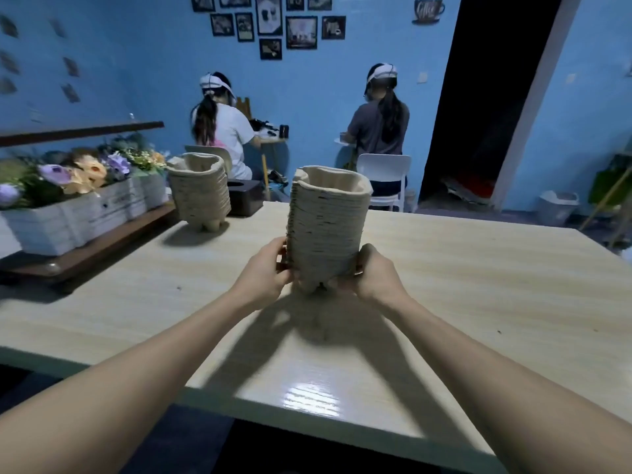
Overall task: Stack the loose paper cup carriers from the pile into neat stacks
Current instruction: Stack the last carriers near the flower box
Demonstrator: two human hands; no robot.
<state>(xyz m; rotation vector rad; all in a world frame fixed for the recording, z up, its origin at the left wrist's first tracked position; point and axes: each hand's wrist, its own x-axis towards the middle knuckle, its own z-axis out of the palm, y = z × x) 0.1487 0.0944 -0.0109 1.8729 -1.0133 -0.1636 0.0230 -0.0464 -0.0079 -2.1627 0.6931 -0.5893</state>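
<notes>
A tall stack of beige pulp cup carriers [326,220] is in the middle of the light wooden table [478,285]. My left hand [265,273] grips its lower left side and my right hand [371,273] grips its lower right side, fingers curled around the base. Whether the stack's feet touch the table or hover just above it, I cannot tell. A second stack of carriers [200,191] stands alone at the far left of the table, with neither hand near it.
A dark tissue box [244,196] sits behind the second stack. White planters with artificial flowers [82,200] line a low shelf on the left. Two people sit with their backs turned at the far wall. A white chair [384,176] stands beyond the table.
</notes>
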